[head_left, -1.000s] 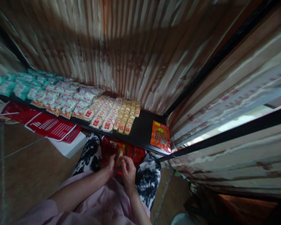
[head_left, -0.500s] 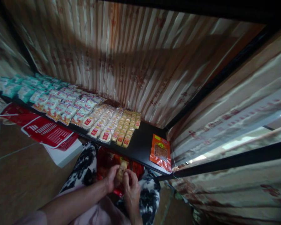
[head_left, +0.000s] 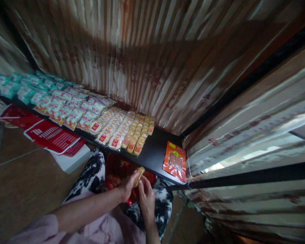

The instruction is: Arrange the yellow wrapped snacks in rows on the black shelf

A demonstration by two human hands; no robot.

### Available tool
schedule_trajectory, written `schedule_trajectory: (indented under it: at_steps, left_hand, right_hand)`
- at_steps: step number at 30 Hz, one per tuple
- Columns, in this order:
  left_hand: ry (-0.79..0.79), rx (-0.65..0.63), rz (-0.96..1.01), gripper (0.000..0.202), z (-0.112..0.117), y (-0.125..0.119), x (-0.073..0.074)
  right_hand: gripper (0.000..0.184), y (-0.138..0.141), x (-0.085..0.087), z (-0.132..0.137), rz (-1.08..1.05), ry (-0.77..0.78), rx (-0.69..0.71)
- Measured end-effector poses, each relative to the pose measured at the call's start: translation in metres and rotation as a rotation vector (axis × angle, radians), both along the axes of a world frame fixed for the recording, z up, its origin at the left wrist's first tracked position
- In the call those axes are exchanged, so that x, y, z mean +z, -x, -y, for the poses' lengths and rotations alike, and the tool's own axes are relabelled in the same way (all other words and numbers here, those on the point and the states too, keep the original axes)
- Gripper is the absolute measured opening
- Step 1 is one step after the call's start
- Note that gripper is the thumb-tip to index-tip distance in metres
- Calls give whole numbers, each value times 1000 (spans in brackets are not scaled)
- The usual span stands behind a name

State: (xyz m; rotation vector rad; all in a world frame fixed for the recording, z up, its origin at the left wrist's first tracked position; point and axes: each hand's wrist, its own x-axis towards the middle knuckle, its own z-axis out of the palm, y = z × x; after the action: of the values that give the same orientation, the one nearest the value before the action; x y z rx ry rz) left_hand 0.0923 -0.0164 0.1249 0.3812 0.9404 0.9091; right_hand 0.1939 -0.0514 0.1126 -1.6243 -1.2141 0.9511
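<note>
Between my two hands, above my lap, is a small yellow snack packet. My left hand grips it from the left side. On its lower right, my right hand has thumb and fingers closed against it. Below the hands sits a red bag or basin with shiny red packaging, partly hidden by my arms. On the black shelf ahead, similar yellow packets lie in neat rows, beside rows of clear-wrapped pale round snacks.
White-blue snack bags and teal bags fill the shelf's left part. An orange packet lies at its right end. Red baskets and a white box stand at lower left. Striped curtains hang around the black frame.
Both hands have moved slightly up and right toward the shelf edge with the yellow packet, which is now tilted differently. The view has shifted a little.
</note>
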Motion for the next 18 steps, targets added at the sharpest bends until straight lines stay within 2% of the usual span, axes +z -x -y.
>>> schedule_trajectory:
  at_steps: [6, 13, 18]
  left_hand:
    - [-162, -67, -136, 64, 4, 0, 19]
    - [-302, -140, -333, 73, -3, -5, 27]
    - [-371, -137, -398, 66, -14, -9, 30]
  right_hand:
    - [47, 2, 7, -5, -46, -17, -20]
    - [48, -8, 0, -15, 130, -122, -112]
    - [45, -15, 16, -24, 194, -114, -53]
